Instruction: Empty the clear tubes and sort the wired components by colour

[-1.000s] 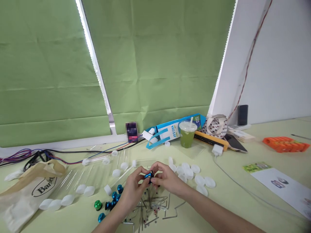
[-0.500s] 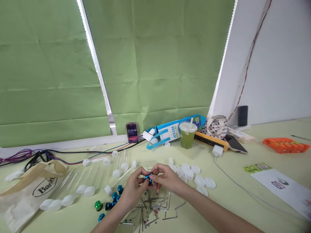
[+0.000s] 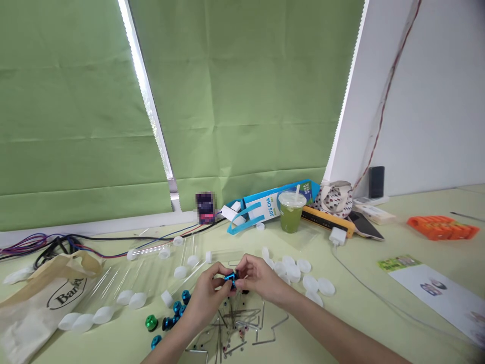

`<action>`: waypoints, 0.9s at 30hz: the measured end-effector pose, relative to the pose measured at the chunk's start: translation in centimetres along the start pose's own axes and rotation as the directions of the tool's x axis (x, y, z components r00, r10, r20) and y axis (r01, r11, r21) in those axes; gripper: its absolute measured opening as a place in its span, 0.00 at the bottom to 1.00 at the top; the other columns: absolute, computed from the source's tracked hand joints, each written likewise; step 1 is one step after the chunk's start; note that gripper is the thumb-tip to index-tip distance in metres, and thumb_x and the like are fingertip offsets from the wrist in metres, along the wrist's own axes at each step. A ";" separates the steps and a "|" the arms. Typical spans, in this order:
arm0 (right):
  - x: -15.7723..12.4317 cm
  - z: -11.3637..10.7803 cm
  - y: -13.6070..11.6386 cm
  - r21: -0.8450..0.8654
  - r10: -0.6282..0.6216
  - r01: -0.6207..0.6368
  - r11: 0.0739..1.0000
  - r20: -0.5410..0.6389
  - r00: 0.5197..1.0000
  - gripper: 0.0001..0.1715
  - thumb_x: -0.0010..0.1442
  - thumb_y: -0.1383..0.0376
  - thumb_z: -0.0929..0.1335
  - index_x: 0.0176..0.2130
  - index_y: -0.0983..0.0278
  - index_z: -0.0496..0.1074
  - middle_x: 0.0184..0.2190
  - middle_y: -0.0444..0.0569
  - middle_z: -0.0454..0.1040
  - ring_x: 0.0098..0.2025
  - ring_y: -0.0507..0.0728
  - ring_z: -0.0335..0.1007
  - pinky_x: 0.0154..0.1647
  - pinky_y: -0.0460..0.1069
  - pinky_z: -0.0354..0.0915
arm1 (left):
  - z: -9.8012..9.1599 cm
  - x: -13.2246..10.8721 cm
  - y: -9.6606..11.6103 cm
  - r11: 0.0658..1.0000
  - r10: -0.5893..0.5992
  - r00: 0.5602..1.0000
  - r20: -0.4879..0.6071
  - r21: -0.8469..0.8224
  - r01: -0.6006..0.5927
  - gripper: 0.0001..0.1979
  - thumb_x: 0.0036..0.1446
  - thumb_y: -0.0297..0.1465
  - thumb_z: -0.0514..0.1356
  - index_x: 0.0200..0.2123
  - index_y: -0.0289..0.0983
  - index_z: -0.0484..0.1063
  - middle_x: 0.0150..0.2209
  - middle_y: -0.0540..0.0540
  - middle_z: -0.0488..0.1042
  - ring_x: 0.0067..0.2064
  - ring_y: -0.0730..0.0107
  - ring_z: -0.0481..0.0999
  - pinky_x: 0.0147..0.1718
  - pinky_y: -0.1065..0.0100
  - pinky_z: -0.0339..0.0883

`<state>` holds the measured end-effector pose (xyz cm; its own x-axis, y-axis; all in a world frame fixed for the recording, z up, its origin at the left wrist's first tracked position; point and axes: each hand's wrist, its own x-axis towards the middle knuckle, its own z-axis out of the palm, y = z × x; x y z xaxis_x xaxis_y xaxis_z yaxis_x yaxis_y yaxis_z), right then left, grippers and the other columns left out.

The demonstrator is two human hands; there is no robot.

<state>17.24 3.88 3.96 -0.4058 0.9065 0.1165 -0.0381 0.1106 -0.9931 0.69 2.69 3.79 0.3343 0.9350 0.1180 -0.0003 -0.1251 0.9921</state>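
Observation:
Between both hands is a small shiny blue metal part (image 3: 230, 277) with a dark end. My left hand (image 3: 209, 293) pinches it from the left between thumb and fingers. From the right, the fingertips of my right hand (image 3: 257, 278) close on its dark end. Its exact kind is too small to make out. Below the hands lie thin bent metal rods (image 3: 246, 321) among tiny beads and screws. Several similar blue metal parts (image 3: 177, 307) sit left of my left wrist, with a green one (image 3: 151, 322) beside them.
Clear plastic tubes (image 3: 140, 275) with white caps lie to the left, near a cloth bag (image 3: 56, 303). Loose white caps (image 3: 293, 273) are scattered right of my hands. Behind stand a green drink cup (image 3: 291, 212) and a blue-white bag (image 3: 265, 208). A white cable (image 3: 375, 288) crosses the right side.
The blue part has turned slightly and shows more of its side and dark end. The fingers of my right hand have shifted around it. The view has moved a little.

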 end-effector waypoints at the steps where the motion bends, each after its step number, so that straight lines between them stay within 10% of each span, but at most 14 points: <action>1: 0.0 0.0 -0.1 -0.001 -0.016 0.016 1.000 0.000 1.000 0.24 0.38 0.55 0.73 0.31 0.65 0.63 0.28 0.45 0.69 0.32 0.52 0.67 0.31 0.47 0.63 | 0.0 0.0 0.0 1.000 0.001 1.000 -0.003 0.004 -0.001 0.09 0.49 0.34 0.58 0.30 0.36 0.61 0.32 0.47 0.72 0.33 0.68 0.74 0.32 0.66 0.71; 27: 0.2 -0.2 0.2 -0.019 -0.043 0.043 0.999 0.006 0.999 0.21 0.42 0.57 0.72 0.32 0.65 0.63 0.28 0.45 0.68 0.31 0.51 0.66 0.30 0.46 0.63 | 0.0 -0.2 0.3 0.997 0.049 0.999 0.017 0.056 -0.049 0.06 0.52 0.32 0.56 0.30 0.37 0.60 0.32 0.49 0.69 0.33 0.70 0.73 0.33 0.65 0.70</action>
<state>17.32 4.15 3.81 -0.4089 0.8987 0.1588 -0.0378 0.1572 -0.9868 0.60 2.42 4.07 0.3495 0.9222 0.1653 0.0357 -0.1894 0.9812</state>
